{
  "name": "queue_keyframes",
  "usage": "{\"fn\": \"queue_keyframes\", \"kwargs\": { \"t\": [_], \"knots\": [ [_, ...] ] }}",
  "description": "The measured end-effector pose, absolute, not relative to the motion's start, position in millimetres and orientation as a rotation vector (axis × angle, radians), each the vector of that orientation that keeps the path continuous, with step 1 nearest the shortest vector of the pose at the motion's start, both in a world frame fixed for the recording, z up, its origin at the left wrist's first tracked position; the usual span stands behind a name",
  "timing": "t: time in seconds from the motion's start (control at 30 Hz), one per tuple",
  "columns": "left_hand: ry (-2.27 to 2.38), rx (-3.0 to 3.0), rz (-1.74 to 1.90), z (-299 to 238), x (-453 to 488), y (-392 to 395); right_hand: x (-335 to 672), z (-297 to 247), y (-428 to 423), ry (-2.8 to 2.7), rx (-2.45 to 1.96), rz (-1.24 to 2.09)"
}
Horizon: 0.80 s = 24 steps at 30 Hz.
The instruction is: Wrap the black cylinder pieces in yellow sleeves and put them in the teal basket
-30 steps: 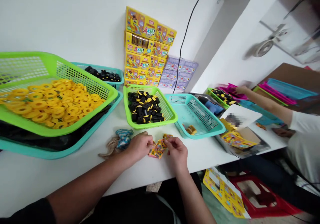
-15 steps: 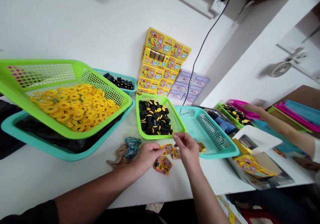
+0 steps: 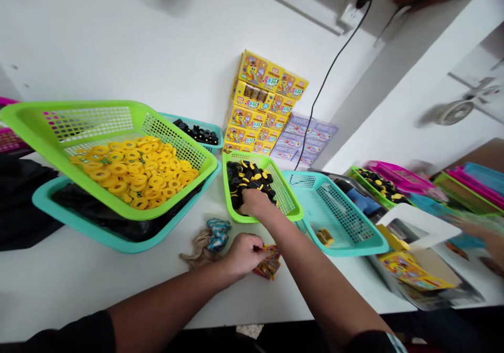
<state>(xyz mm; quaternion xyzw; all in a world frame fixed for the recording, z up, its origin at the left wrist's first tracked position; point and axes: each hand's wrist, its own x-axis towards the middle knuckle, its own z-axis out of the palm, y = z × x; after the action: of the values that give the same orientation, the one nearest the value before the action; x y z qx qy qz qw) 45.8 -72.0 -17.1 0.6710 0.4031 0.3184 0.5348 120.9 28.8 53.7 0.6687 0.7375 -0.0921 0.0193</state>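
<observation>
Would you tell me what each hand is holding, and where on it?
The left hand pinches a small printed packet by its left edge; the right hand is down among black-and-yellow pieces, any hold hidden.

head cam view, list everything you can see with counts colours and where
large lime basket: 1, lime green, tilted on the teal tray, far left
yellow rings: many, yellow, in the large lime basket
teal tray: 1, teal, under that basket
small lime basket: 1, lime green, mid-table
black-and-yellow pieces: many, black and yellow, in it
teal basket: 1, teal, right of it
stacked boxes: several, yellow, against the wall
lilac boxes: several, lilac, beside the stack
printed card: 1, yellow and red, on the table
left hand: 1, bare, touching the printed card
right hand: 1, bare, on the pieces
</observation>
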Motion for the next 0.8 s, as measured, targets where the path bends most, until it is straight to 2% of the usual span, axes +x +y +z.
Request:
{"fn": "queue_keyframes", "kwargs": {
  "t": [0.17, 0.3, 0.37, 0.43, 0.5, 0.53, 0.67, 0.73, 0.8],
  "knots": [
    [0.934, 1.518, 0.790, -25.6, 46.0, -71.7, 153.0, 62.5, 29.8, 2.315, 2.188, -0.551],
    [0.884, 1.464, 0.879, -23.3, 41.9, -68.3, 188.3, 79.1, 11.4, 2.388, 2.450, -0.777],
    [0.871, 1.465, 0.927, -17.3, 39.4, -67.0, 204.3, 82.4, -11.9, 2.488, 2.637, -1.130],
    [0.854, 1.478, 0.967, -9.3, 37.3, -67.5, 215.7, 78.4, -42.5, 2.567, 2.718, -1.855],
    [0.824, 1.501, 0.988, -1.2, 35.9, -69.9, 220.8, 67.2, -74.6, 2.462, 2.596, -2.644],
    [0.807, 1.518, 0.990, 2.4, 35.4, -71.7, 221.0, 59.8, -89.3, 2.368, 2.533, -2.881],
    [0.762, 1.580, 0.953, 10.6, 34.7, -79.5, 213.7, 29.5, -130.6, 1.945, 2.458, -3.333],
    [0.758, 1.586, 0.899, 10.7, 35.0, -82.3, 209.7, 19.7, -141.3, 1.844, 2.406, -3.397],
    [0.749, 1.588, 0.835, 9.0, 35.6, -84.0, 207.2, 15.2, -148.2, 1.908, 2.368, -3.300]
  ]
}}
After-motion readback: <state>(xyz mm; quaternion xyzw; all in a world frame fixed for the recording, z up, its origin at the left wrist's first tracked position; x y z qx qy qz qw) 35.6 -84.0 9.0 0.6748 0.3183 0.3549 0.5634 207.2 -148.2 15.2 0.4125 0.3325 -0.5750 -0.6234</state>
